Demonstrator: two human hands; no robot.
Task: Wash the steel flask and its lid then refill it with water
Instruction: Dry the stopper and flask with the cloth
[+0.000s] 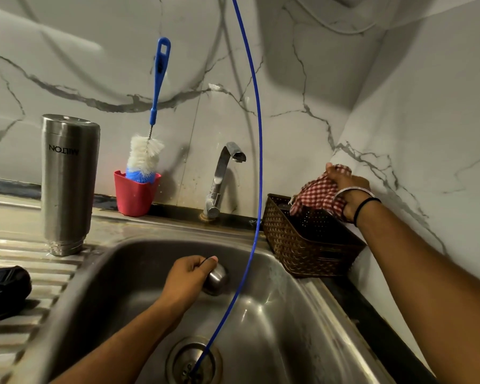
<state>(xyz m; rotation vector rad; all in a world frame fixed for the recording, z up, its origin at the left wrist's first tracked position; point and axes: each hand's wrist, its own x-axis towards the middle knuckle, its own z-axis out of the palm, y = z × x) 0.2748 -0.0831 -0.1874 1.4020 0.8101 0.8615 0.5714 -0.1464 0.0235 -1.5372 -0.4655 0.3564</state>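
The steel flask (67,184) stands upside down on the ribbed drainboard left of the sink, mouth down. Over the steel sink basin (275,314) my left hand (189,275) is closed around the small steel lid (216,278). At the right, my right hand (344,189) grips a red-and-white checked cloth (313,194) above the brown woven basket (302,245). The tap (223,178) at the back of the sink shows no running water.
A blue-handled bottle brush (150,151) stands in a red cup (135,194) against the marble wall. A thin blue hose (257,162) hangs down into the drain (194,361). A black object (4,289) lies on the drainboard at left.
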